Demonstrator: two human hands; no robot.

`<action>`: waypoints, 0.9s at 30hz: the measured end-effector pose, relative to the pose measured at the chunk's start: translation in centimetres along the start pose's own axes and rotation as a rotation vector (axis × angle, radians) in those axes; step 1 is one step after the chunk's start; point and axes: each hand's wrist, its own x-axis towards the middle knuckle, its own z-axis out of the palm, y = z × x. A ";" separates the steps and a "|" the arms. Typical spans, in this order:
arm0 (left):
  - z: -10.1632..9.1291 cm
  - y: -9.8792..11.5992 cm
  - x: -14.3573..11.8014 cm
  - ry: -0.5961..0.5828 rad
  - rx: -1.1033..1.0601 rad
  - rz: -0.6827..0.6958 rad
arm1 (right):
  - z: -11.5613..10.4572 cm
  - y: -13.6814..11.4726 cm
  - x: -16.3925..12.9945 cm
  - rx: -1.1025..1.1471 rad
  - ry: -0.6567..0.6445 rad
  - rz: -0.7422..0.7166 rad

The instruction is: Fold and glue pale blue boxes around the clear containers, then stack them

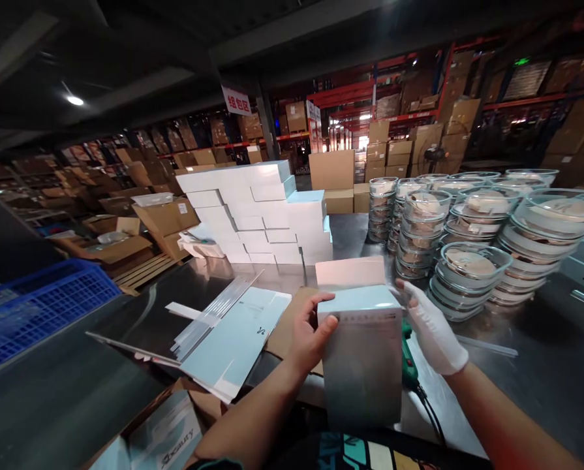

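Carton (363, 365): probably light, stiff, slick; grip by sides. Clasped by left hand (311, 333); beside half-open right hand (431, 326), unclear whether touching.

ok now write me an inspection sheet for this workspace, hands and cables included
Surface: dark, glossy table reflecting light
Job's things: upright pale-blue box between the hands
Clutter: flat pale-blue sheets, clear strips, stacked clear round containers
Left hand: bare, gripping the box's upper left
Right hand: white-gloved, by its upper right; contact unclear
Cables: black cable from green tool
Surroundings: stacked white boxes, blue crate, cartons
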 end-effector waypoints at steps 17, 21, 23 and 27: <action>-2.6 -0.5 2.2 -0.275 0.148 0.524 | 0.1 -0.9 -2.0 -0.138 -0.319 -0.680; -3.0 4.3 3.5 -0.577 0.597 0.464 | 2.0 -2.5 -2.4 -0.290 -0.311 -0.858; -2.4 7.0 3.8 -0.746 0.830 0.437 | 2.4 -2.9 -2.3 -0.379 -0.374 -0.929; -3.1 9.1 3.9 -0.692 0.944 0.417 | -1.1 -2.5 1.5 -0.574 -0.289 -0.816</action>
